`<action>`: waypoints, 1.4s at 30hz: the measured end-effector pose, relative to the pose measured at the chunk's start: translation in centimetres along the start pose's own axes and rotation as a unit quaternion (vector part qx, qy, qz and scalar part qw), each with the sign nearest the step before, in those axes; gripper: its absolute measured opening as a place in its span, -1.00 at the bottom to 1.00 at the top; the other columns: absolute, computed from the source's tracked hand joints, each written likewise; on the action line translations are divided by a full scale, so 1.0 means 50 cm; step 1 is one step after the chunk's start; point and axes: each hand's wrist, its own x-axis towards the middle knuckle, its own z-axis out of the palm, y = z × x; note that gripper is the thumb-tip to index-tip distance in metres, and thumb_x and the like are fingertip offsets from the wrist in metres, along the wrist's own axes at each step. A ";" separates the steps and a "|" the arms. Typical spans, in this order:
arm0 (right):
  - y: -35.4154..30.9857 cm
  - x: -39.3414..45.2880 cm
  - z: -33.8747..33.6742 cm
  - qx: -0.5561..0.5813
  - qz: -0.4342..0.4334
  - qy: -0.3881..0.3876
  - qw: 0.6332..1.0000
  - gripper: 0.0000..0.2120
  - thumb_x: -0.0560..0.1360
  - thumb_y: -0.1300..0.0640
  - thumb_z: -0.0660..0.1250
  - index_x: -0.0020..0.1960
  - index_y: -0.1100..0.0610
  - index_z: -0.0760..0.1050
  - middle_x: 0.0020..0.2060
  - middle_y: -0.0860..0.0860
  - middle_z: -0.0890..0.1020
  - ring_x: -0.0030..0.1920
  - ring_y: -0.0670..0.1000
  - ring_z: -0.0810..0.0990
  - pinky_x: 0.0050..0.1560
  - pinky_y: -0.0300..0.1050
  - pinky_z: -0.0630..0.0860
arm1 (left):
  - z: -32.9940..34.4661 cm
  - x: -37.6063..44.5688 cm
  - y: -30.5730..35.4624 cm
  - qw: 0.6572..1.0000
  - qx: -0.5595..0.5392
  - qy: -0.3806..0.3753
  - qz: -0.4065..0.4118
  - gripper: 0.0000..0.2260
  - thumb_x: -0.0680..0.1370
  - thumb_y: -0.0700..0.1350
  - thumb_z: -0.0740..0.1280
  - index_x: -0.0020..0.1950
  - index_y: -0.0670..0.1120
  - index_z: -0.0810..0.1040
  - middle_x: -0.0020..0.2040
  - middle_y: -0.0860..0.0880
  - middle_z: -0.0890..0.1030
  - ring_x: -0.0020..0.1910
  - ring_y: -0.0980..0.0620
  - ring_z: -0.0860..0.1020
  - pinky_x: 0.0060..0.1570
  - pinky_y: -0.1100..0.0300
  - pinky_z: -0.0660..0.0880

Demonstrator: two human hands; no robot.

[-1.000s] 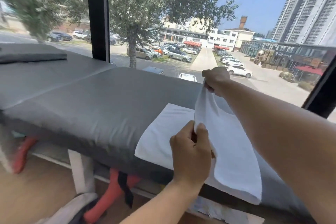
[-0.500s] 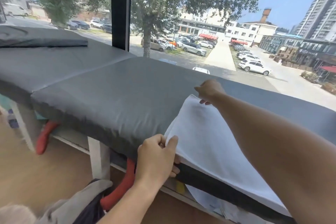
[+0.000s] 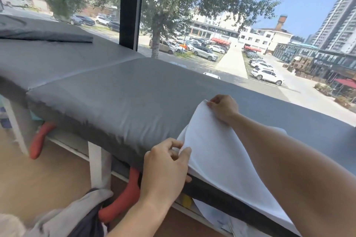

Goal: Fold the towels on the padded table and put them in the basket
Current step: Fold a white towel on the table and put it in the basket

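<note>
A white towel lies on the right part of the grey padded table, its near edge draped over the table's front side and its left edge raised clear of the padding. The left hand pinches the near left corner of the towel between thumb and curled fingers, at the table's front edge. The right hand pinches the far left corner between its fingertips, holding it lifted above the table top; the right forearm crosses over the towel. The fabric between the two hands hangs in a shallow curve. The table's padding is divided by a seam to the left of the towel, and a folded dark grey pad rests on its far left end. White table legs stand below the front edge, with red-orange curved parts showing beneath the frame. Loose white sheets show under the table at lower right. Behind the table a window with a black upright frame looks onto trees, parked cars and buildings.
</note>
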 end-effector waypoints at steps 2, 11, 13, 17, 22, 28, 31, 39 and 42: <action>0.000 -0.002 0.000 0.016 -0.011 0.034 0.999 -0.81 0.51 -0.18 0.33 -0.20 -0.11 0.50 -0.04 -0.05 0.65 0.13 0.08 0.55 0.23 -0.01 0.43 | 0.003 0.000 0.001 1.000 0.002 0.004 0.009 -0.92 0.59 -0.06 0.39 -0.10 0.07 0.57 -0.38 0.08 0.67 -0.50 0.07 0.65 -0.44 0.15 0.49; -0.029 0.012 -0.045 0.069 -0.086 0.021 0.994 -0.94 0.61 0.07 0.28 -0.03 -0.04 0.51 -0.20 -0.10 0.54 -0.14 0.02 0.52 -0.24 -0.16 0.37 | 0.010 -0.005 0.010 0.998 -0.007 0.053 0.041 -0.85 0.55 0.06 0.39 -0.18 0.05 0.56 -0.41 0.11 0.66 -0.36 0.14 0.68 -0.18 0.07 0.57; -0.023 0.018 -0.038 0.026 -0.085 -0.011 0.996 -0.94 0.61 0.07 0.29 -0.03 -0.04 0.52 -0.18 -0.09 0.54 -0.12 0.03 0.54 -0.23 -0.16 0.37 | 0.007 -0.002 0.011 0.998 0.000 0.053 0.029 -0.80 0.55 0.07 0.38 -0.22 0.03 0.54 -0.42 0.11 0.66 -0.34 0.14 0.67 -0.17 0.07 0.57; -0.007 0.021 0.002 0.023 -0.053 -0.033 0.998 -0.90 0.61 0.02 0.31 0.06 0.02 0.55 -0.03 -0.01 0.59 0.01 0.05 0.54 -0.02 -0.16 0.36 | -0.004 0.005 0.004 0.999 0.026 0.029 -0.011 -0.74 0.58 0.06 0.35 -0.26 -0.03 0.49 -0.45 0.08 0.66 -0.36 0.16 0.66 -0.20 0.07 0.55; 0.004 0.025 0.031 -0.004 -0.037 -0.031 0.999 -0.92 0.62 0.00 0.25 0.03 0.00 0.48 0.10 0.03 0.60 0.10 0.08 0.52 0.05 -0.11 0.35 | -0.011 0.007 0.001 0.999 0.020 0.020 -0.034 -0.68 0.65 0.00 0.27 -0.27 -0.10 0.42 -0.52 -0.03 0.52 -0.47 0.11 0.67 -0.39 0.15 0.34; -0.001 0.031 0.016 -0.027 -0.030 -0.060 0.997 -0.86 0.63 0.12 0.21 0.11 0.09 0.50 0.10 0.03 0.55 0.06 0.04 0.45 0.02 -0.15 0.30 | -0.011 0.017 -0.010 0.998 0.046 0.026 -0.039 -0.72 0.64 -0.04 0.21 -0.24 -0.12 0.38 -0.53 -0.05 0.48 -0.46 0.07 0.66 -0.45 0.07 0.37; -0.002 0.024 0.021 -0.027 -0.042 -0.065 0.997 -0.84 0.59 0.18 0.16 0.08 0.06 0.50 0.08 0.02 0.56 0.06 0.07 0.49 0.01 -0.13 0.33 | -0.015 0.020 -0.010 0.997 0.051 0.014 -0.049 -0.80 0.58 -0.09 0.29 -0.20 -0.13 0.40 -0.49 -0.04 0.57 -0.53 0.04 0.64 -0.45 0.11 0.40; 0.022 0.018 0.018 0.046 -0.047 -0.024 0.998 -0.74 0.56 0.27 0.16 0.01 -0.03 0.54 -0.03 -0.02 0.61 0.05 0.04 0.55 0.01 -0.17 0.36 | -0.019 0.005 -0.011 0.998 0.064 0.011 -0.019 -0.81 0.58 0.00 0.40 -0.16 -0.02 0.47 -0.41 -0.02 0.66 -0.51 0.10 0.64 -0.23 -0.05 0.59; 0.028 0.012 0.018 0.094 -0.037 -0.004 0.995 -0.73 0.56 0.24 0.16 0.06 0.01 0.60 0.00 -0.01 0.63 0.05 0.02 0.55 0.03 -0.18 0.37 | -0.016 0.004 -0.003 0.998 0.063 0.026 -0.008 -0.80 0.58 0.03 0.40 -0.17 0.01 0.47 -0.43 0.08 0.66 -0.45 0.13 0.66 -0.22 0.00 0.59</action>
